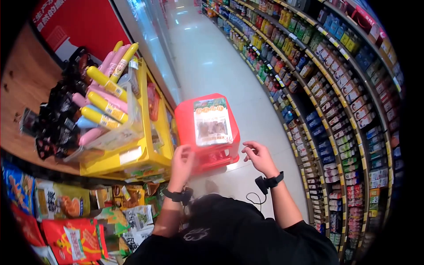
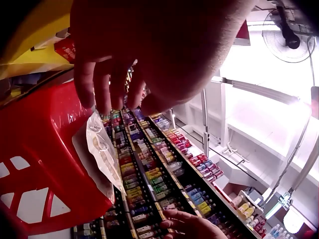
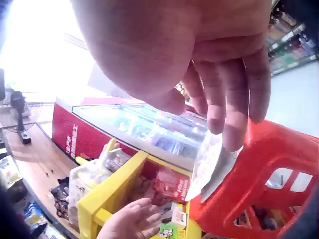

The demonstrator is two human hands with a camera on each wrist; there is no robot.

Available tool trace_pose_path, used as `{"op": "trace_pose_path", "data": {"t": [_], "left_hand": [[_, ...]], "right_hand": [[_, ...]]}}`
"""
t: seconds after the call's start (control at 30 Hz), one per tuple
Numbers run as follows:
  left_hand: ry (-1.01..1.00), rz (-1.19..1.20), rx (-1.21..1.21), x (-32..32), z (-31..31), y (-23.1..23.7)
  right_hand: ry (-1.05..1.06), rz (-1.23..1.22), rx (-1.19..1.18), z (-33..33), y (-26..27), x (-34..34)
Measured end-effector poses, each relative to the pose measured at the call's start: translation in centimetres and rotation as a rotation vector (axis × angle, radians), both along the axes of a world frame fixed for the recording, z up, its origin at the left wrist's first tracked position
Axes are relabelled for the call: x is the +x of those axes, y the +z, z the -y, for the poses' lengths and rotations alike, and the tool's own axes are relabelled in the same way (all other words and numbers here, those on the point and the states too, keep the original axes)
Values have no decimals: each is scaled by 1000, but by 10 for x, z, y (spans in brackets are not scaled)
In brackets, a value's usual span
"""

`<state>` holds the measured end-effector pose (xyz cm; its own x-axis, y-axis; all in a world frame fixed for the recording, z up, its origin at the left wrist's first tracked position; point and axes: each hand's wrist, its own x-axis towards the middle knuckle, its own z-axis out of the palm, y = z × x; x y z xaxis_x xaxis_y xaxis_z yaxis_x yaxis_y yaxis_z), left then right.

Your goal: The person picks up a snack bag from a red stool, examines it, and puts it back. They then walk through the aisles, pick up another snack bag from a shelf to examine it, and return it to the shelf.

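Observation:
On top of a red plastic stool (image 1: 185,117) lies a flat snack packet (image 1: 212,128), white with a green top and a dark picture on its front. My left hand (image 1: 180,165) hovers by the stool's near left corner, fingers loosely bent and holding nothing. Off the near right corner, my right hand (image 1: 259,159) is held in the air with relaxed fingers, also without anything in it. In the left wrist view the packet (image 2: 102,147) juts past the stool's edge below the left fingers. The right wrist view has the packet (image 3: 204,164) just beneath the right fingertips.
A yellow rack (image 1: 143,152) stands left of the stool, carrying a clear bin (image 1: 137,126) of yellow and pink wrapped sticks. Bagged snacks (image 1: 73,240) fill the lower left. Long shelves of bottles (image 1: 304,66) line the right side of the tiled aisle (image 1: 203,57).

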<state>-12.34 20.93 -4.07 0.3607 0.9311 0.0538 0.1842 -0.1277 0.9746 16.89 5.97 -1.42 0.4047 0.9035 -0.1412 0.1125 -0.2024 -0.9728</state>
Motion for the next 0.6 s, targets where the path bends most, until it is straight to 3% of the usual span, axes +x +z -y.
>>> {"op": "trace_pose_path", "data": {"t": [0.1, 0.17, 0.33, 0.5, 0.6], "left_hand": [[15, -58, -11, 6, -40, -17], [-11, -81, -61, 12, -56, -31], [-213, -17, -289, 21, -67, -30], [-270, 57, -386, 30, -59, -33], [-177, 88, -497, 36, -57, -38]], "right_hand": [[-36, 43, -50, -37, -27, 0], [-55, 62, -116, -53, -18, -4], [-77, 36, -146, -69, -30, -23], [-164, -453, -60, -66, -36, -31], [-135, -474, -127, -67, -35, -30]]}}
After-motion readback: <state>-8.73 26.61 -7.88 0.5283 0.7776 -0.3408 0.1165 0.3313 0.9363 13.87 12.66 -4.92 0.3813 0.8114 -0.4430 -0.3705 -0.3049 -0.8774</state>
